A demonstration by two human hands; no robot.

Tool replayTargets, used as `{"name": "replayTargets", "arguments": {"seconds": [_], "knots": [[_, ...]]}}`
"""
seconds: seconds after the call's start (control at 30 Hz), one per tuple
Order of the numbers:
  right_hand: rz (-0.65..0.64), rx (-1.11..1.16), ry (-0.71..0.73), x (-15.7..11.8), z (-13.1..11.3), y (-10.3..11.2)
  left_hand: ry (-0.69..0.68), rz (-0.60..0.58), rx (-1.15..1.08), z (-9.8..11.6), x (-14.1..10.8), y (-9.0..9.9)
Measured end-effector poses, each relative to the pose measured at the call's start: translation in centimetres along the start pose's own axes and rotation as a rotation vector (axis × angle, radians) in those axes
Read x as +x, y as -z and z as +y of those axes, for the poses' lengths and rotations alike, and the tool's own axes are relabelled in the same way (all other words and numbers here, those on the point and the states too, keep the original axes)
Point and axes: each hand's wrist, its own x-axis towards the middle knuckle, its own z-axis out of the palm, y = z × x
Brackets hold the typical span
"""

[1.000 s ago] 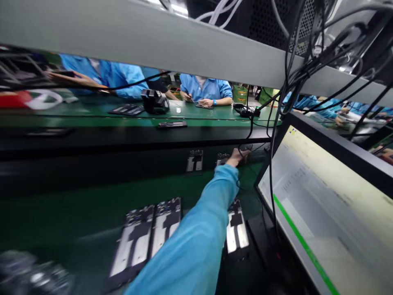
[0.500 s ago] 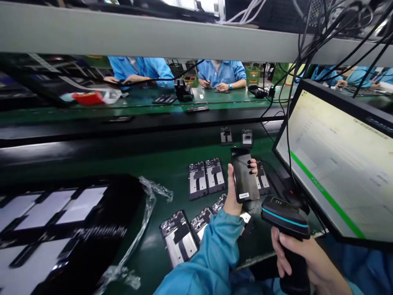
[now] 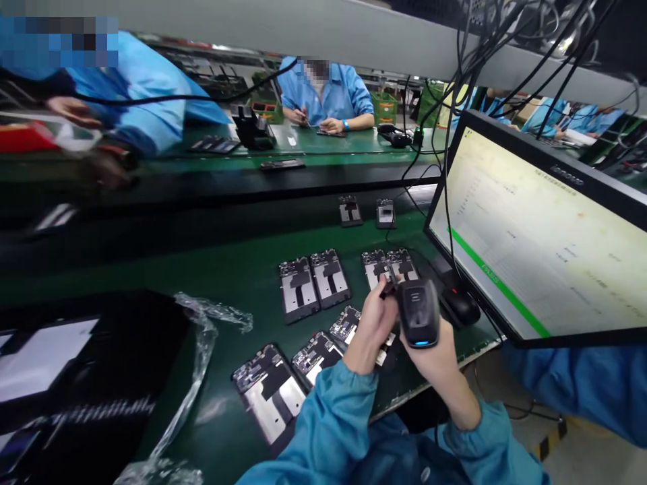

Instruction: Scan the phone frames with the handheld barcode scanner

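Scanner (image 3: 418, 313) nearer left hand (image 3: 373, 322), cable (image 3: 446, 195) crossing monitor (image 3: 536, 236)

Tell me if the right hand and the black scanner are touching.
Touching. The head view shows the right hand holding the black scanner from behind, its handle mostly hidden.

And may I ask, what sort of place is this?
Probably an electronics factory line: opened phone-like units lie in groups on a green bench, with a handheld scanner, and people in blue workwear opposite.
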Motion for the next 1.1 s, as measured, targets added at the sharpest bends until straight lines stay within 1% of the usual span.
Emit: {"name": "replayTargets", "arguments": {"seconds": [0.07,0.13,0.17,0.23,0.3,0.4,0.43,0.5,0.6,0.7,0.8,0.87,0.93,1.03,1.1], "knots": [[0.02,0.062,-0.107,0.0,0.6,0.8,-0.03,-0.089,0.051,0.2,-0.9,0.5],[-0.032,0.097,-0.163,-0.1,0.7,2.2,-0.084,-0.166,0.163,0.5,-1.8,1.0],[-0.062,0.092,-0.182,-0.3,0.5,3.1,-0.123,-0.171,0.235,0.5,-2.0,1.2],[-0.112,0.034,-0.219,-1.1,0.0,4.8,-0.191,-0.131,0.367,0.4,-2.3,1.4],[-0.172,-0.054,-0.247,-2.2,-0.7,6.3,-0.209,-0.065,0.449,-0.1,-2.1,1.5],[-0.354,-0.15,-0.236,-3.4,-1.7,7.4,-0.233,0.031,0.59,-1.0,-1.6,1.6],[-0.396,-0.164,-0.235,-3.6,-1.9,7.3,-0.268,0.063,0.652,-1.2,-1.4,1.6],[-0.432,-0.176,-0.246,-3.5,-2.1,6.9,-0.346,0.097,0.754,-1.6,-1.3,1.7],[-0.419,-0.177,-0.278,-3.1,-2.2,6.3,-0.402,0.095,0.816,-1.9,-1.4,1.8],[-0.402,-0.167,-0.29,-3.2,-2.4,6.5,-0.433,0.103,0.888,-1.9,-1.5,2.0],[-0.451,-0.104,-0.245,-3.6,-3.1,7.0,-0.48,0.12,1.026,-1.8,-1.6,2.1],[-0.482,-0.04,-0.193,-3.6,-3.6,6.7,-0.509,0.127,1.097,-1.8,-1.9,1.9],[-0.461,-0.019,-0.164,-3.3,-3.9,5.9,-0.519,0.161,1.139,-1.8,-2.3,1.6],[-0.397,-0.046,-0.174,-2.5,-4.2,4.8,-0.499,0.242,1.17,-1.9,-2.8,1.2],[-0.378,-0.058,-0.191,-2.3,-4.1,4.6,-0.503,0.26,1.15,-1.9,-2.8,1.0]]}}
